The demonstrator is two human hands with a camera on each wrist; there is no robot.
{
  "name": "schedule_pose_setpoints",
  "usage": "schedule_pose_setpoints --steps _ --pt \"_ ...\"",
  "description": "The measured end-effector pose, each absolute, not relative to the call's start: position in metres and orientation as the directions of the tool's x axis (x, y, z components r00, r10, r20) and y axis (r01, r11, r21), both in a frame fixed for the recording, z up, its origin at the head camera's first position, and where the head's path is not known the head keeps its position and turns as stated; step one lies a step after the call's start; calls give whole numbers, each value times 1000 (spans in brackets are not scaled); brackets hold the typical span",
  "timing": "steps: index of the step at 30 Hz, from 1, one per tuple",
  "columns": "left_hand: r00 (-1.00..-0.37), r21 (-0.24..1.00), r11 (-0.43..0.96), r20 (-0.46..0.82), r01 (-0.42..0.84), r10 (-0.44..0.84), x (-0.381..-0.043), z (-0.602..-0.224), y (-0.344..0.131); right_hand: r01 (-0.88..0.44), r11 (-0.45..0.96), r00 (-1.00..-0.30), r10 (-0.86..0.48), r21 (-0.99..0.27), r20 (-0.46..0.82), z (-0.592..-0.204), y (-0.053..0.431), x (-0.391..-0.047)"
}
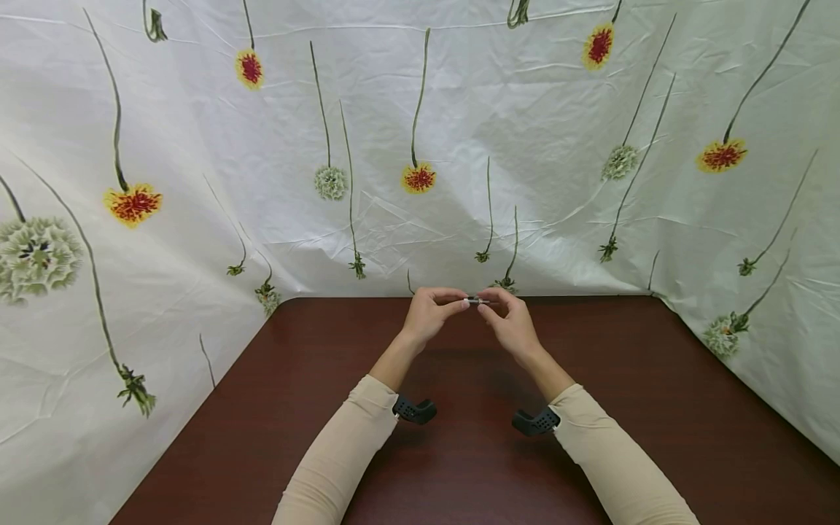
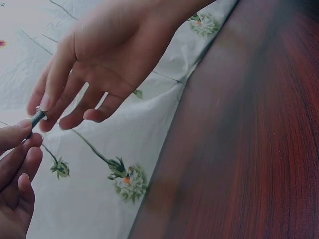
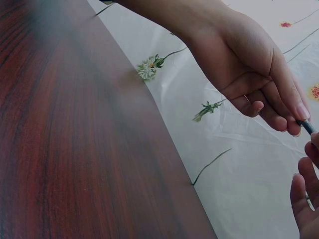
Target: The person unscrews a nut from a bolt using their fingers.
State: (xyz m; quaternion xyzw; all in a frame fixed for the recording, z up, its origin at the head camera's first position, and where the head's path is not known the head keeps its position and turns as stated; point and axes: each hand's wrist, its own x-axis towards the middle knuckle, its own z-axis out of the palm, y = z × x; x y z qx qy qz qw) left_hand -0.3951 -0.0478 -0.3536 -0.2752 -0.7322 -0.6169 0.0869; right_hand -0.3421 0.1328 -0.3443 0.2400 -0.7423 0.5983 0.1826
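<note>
Two pinches: the left hand [image 1: 425, 313] and the right hand [image 1: 512, 327] each hold one small threaded bolt [image 2: 37, 118] between thumb and fingertips, closed down to its thickness, one hand at either end.
Little fingers: loosely bent on both hands, apart from the bolt.
Bolt: up in the air between the hands, lying about level across the head view, in line with the far edge of the table [image 1: 315, 364].
Silver collar [image 2: 44, 113]: at the left hand's end; nut, washer or bolt head, I cannot tell.
Handling: best to hold one end steady, make any turn with small fingertip rolls, and line both pinches up on one axis; a tilt could bind the thread, and a hard squeeze could shoot the bolt loose.
In the way: the fingertips themselves, which hide much of both ends.
Cuffs: cream sleeves [image 1: 341, 437] with black wrist straps [image 1: 413, 410] jutting inward, well apart from the bolt.
Backdrop: white flowered cloth [image 1: 289, 117] behind the table and along its sides.
</note>
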Motion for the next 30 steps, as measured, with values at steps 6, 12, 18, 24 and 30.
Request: schedule_pose_setpoints --steps 6,12,18,24,30 --pt "-820 848 96 466 521 332 -378 -340 -49 -534 191 -845 -117 -823 521 -346 132 -343" --pt "-816 846 94 468 524 339 -370 -333 -49 -569 196 -822 -121 -799 556 -346 132 -343" --pt "-818 848 96 464 521 339 -371 -334 -50 -539 168 -842 -127 -826 524 -345 132 -341" --pt "-813 848 80 470 524 343 -372 -334 -49 -548 165 -837 -109 -820 537 -345 131 -342" --pt "-814 845 87 474 528 337 -371 -334 -49 -556 169 -831 -128 -814 541 -346 132 -344"
